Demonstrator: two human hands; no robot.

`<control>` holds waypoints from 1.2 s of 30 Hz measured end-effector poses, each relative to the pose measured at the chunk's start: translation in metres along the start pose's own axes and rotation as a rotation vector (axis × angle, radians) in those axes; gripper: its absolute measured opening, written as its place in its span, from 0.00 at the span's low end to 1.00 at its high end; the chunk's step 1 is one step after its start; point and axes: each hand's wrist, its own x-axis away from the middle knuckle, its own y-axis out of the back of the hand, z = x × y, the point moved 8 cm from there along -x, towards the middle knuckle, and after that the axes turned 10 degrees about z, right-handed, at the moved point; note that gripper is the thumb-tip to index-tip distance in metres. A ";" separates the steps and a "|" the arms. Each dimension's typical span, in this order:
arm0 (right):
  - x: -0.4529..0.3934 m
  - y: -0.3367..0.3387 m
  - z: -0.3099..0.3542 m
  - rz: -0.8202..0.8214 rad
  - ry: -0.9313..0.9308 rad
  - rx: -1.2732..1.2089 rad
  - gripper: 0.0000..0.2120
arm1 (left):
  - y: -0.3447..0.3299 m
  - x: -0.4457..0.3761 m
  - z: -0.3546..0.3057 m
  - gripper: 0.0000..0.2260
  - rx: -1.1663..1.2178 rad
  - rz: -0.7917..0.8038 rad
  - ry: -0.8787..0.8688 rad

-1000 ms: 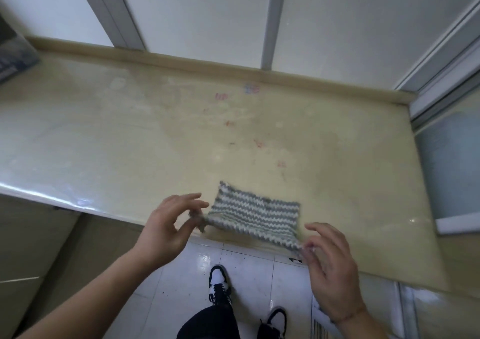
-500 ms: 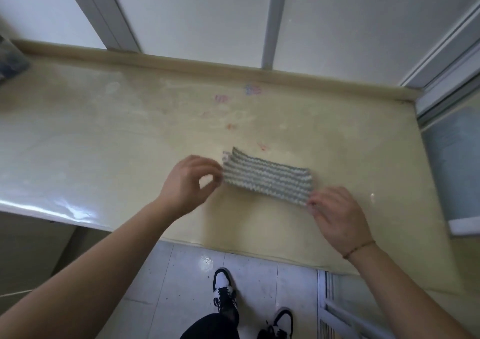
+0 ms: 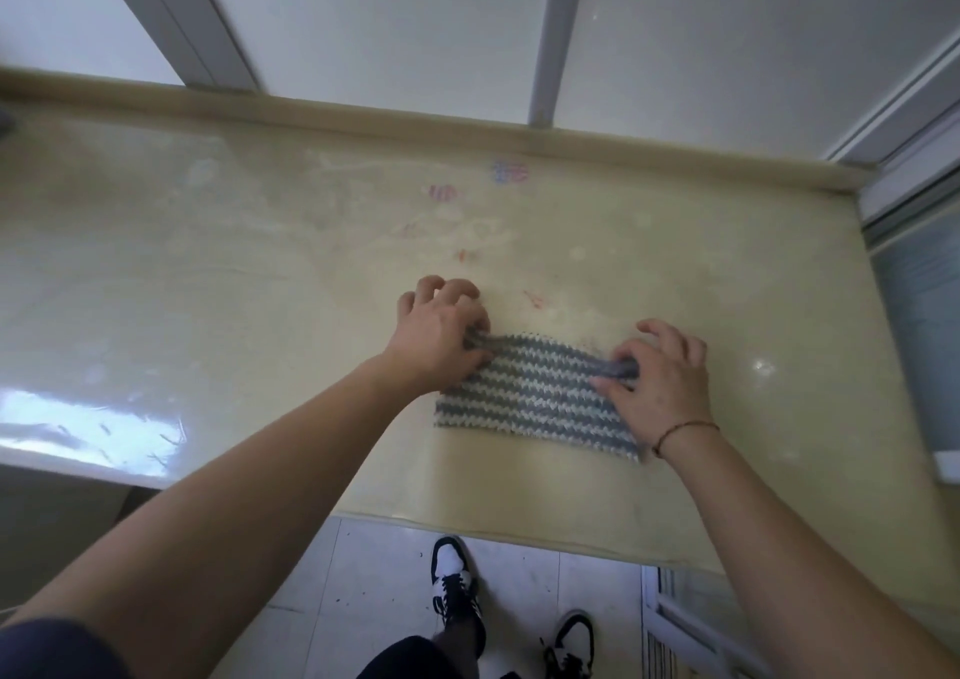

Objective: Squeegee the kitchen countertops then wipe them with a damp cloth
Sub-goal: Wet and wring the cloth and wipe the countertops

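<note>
A grey-and-white striped cloth lies flat on the cream countertop, right of centre. My left hand pinches the cloth's far left corner. My right hand pinches its far right corner, where the fabric bunches under the fingers. Both forearms reach in from below. Red and blue smudges mark the counter beyond the cloth. No squeegee is in view.
A raised lip and white wall panels bound the counter at the back. A window frame stands at the right end. The counter's front edge runs above a tiled floor with my shoes.
The cloth has gone from being held in the air at the counter's front edge to lying spread flat on the counter. Both hands moved forward with it and still pinch its corners.
</note>
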 end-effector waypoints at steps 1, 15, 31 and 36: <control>0.004 0.004 0.003 -0.044 0.044 -0.064 0.08 | 0.001 0.004 -0.002 0.09 0.059 -0.023 -0.064; 0.020 0.075 0.189 0.339 0.634 -0.596 0.06 | 0.013 0.062 -0.009 0.14 0.912 0.567 -0.375; -0.092 -0.021 0.330 0.805 0.460 -0.873 0.10 | 0.148 0.113 0.111 0.12 0.743 -0.319 -0.323; -0.049 -0.085 0.432 0.990 0.465 -1.482 0.38 | 0.154 0.155 0.255 0.09 1.200 -0.555 0.075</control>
